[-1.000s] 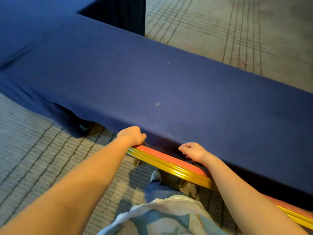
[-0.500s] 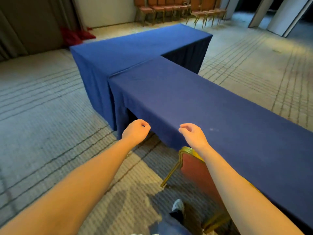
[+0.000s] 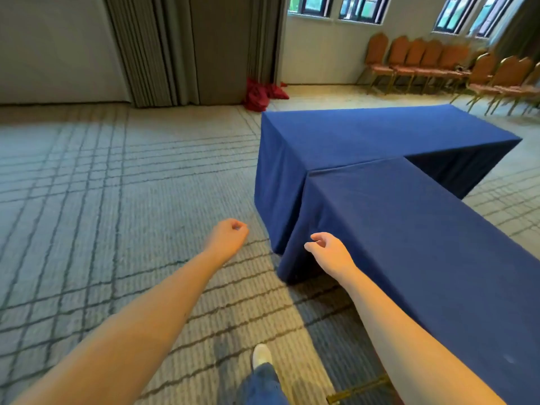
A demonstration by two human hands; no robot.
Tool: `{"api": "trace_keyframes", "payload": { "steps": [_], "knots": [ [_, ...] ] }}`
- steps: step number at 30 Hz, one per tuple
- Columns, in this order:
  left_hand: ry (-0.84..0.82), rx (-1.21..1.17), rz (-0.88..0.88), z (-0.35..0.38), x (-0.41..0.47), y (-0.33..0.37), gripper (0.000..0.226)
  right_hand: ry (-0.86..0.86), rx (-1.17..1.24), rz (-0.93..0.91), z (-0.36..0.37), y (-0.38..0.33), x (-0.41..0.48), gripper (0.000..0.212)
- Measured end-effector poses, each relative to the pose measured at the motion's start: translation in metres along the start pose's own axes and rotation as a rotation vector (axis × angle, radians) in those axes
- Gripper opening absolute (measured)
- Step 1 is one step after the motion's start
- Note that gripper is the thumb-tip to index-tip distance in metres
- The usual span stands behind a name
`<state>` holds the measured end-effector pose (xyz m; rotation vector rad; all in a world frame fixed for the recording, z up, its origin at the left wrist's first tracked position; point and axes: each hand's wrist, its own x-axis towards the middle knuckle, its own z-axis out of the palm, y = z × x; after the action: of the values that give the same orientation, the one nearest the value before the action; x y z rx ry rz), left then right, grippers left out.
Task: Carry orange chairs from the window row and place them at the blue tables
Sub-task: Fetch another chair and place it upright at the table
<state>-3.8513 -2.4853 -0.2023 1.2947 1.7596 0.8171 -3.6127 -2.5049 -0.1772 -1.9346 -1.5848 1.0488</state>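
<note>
Two blue-draped tables form an L: the near one (image 3: 432, 235) runs along my right, and the far one (image 3: 380, 133) lies across behind it. A row of orange chairs (image 3: 423, 61) with gold frames stands under the windows at the far right. A gold chair leg (image 3: 361, 388) pokes out from under the near table by my right forearm; the rest of that chair is hidden. My left hand (image 3: 228, 238) hangs in a fist over the carpet and holds nothing. My right hand (image 3: 328, 254) hovers loosely curled by the near table's corner, also holding nothing.
Patterned grey carpet (image 3: 117, 200) spreads wide to the left. A grey folding partition (image 3: 190, 48) stands at the back, with a heap of red cloth (image 3: 263, 93) at its foot. My shoe (image 3: 261, 355) steps forward below.
Both hands have let go of the orange chair's back at the table edge and lifted away. My view has risen and swung left, bringing the room and the window row into sight.
</note>
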Motion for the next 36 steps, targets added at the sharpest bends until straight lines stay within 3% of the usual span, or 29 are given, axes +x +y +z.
{"api": "trace_keyframes", "payload": {
  "steps": [22, 30, 36],
  "knots": [
    [0.192, -0.068, -0.065, -0.186, 0.449, 0.082, 0.011, -0.134, 0.021, -0.195, 0.056, -0.292, 0.475, 0.048],
    [0.052, -0.016, 0.062, -0.276, 0.675, 0.119, 0.018, -0.023, 0.154, -0.146, 0.095, -0.407, 0.653, 0.048],
    [-0.079, 0.001, 0.12, -0.296, 0.825, 0.156, 0.025, 0.084, 0.196, -0.064, 0.097, -0.452, 0.761, 0.047]
  ]
}}
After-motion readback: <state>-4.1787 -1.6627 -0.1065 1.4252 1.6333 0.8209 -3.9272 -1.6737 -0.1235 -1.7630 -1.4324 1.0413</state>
